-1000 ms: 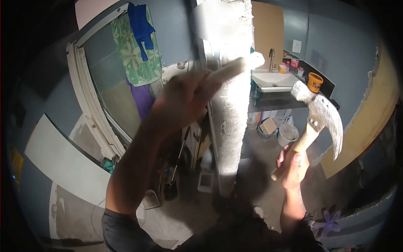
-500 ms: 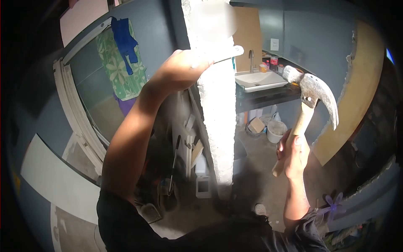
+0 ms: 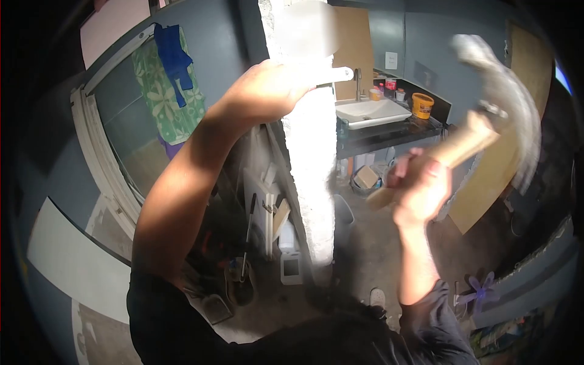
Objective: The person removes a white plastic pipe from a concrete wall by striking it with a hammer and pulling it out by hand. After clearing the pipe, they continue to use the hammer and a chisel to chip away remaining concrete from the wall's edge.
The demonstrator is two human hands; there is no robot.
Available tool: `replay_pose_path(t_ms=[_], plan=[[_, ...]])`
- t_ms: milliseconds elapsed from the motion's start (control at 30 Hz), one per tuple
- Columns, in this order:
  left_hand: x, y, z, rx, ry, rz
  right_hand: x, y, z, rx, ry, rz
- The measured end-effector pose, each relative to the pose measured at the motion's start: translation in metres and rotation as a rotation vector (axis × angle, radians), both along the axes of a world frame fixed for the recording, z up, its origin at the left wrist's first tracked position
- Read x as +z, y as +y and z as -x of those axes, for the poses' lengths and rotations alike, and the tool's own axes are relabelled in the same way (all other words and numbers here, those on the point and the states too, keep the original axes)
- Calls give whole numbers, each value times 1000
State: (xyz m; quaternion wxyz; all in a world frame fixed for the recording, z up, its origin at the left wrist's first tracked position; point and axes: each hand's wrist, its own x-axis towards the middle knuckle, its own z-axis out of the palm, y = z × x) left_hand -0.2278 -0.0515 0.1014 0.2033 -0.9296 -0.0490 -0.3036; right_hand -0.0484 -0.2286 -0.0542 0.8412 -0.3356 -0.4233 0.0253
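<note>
A rough white wall edge (image 3: 313, 176), brightly lit, runs down the middle of the view. My left hand (image 3: 267, 94) is wrapped round a flat pale tool (image 3: 337, 75) whose rounded end sticks out to the right, across the wall edge. Glare hides the tool's other end. To the right, my right hand (image 3: 426, 188) grips the wooden handle of a claw hammer (image 3: 465, 141). The hammer's metal head is raised up and to the right, blurred by motion, well apart from the tool and the wall edge.
Behind on the right, a white sink (image 3: 374, 114) and an orange tub (image 3: 422, 106) sit on a dark counter (image 3: 389, 141). Boards and a white container (image 3: 291, 267) stand below the wall edge. A window (image 3: 121, 115) is at the left, a tan panel (image 3: 486, 194) at the right.
My right hand has risen slightly, and the hammer has swung outward to the right, its handle now more tilted. My left hand still holds the flat tool at the wall edge. The view has shifted slightly.
</note>
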Motion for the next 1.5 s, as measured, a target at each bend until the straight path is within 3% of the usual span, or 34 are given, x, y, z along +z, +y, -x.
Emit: replay_pose_path(t_ms=[67,100,200,267,300,367,400,433,467,533,600,633,700,733,800,867,900,933,1000,1100,1200,1267,1300,1333,1367,1400,1500], plan=[[-2,-4,1,43,23,25,-26,38,-7,-232,-322,332],[-4,-5,2,48,18,21,-47,56,-20,-107,-296,451],[0,-6,1,-16,-16,-118,-48,36,-22,-116,-204,462],[-1,-3,2,-62,-23,-321,-27,10,-14,-47,-121,372],[-3,-3,2,-60,-21,-313,-16,0,-13,86,-43,205],[-5,-5,1,-48,-61,-200,3,-13,-17,16,-102,-62],[-7,-2,1,-48,-60,-192,20,-23,-12,25,9,-145],[-6,2,1,-48,-52,-246,30,-33,-18,199,88,-230],[-7,5,1,-47,-47,-301,39,-32,-15,156,59,-361],[-8,7,1,-60,-56,-321,37,-25,-14,234,170,-342],[-7,6,0,-77,-57,-342,10,14,-5,-6,33,-113],[-7,3,0,-136,-70,-369,-15,33,-11,-218,-211,170],[-10,3,2,-189,-79,-401,-49,48,-30,-156,-434,658],[-16,8,2,-117,-54,-385,-72,51,-34,-243,-572,612],[-9,5,3,-38,-48,-390,-85,37,-14,-206,-484,659],[-11,-18,0,364,-77,200,-91,26,-7,-223,-442,639],[-17,4,3,198,-87,125,-88,20,-9,-143,-339,645],[-17,4,5,202,-82,131,-77,12,-10,-66,-240,648],[-16,4,6,258,-83,89,-52,-3,-15,18,-65,491],[-14,6,3,267,-79,37,-9,-16,-23,96,74,-18],[-12,2,1,270,-57,51,26,-28,-29,212,101,-364],[-11,5,1,255,-59,33,34,-18,-19,277,222,-284],[-12,5,-1,235,-64,15,18,1,-26,177,117,-153],[-12,3,-3,230,-64,15,11,18,-9,-68,-16,106],[-12,0,-4,298,-30,33,-21,45,-29,-268,-382,334],[-11,-4,-4,369,1,48,-39,56,-39,-99,-351,454],[-16,0,0,347,-48,-19,-22,10,-33,-34,-94,468]])
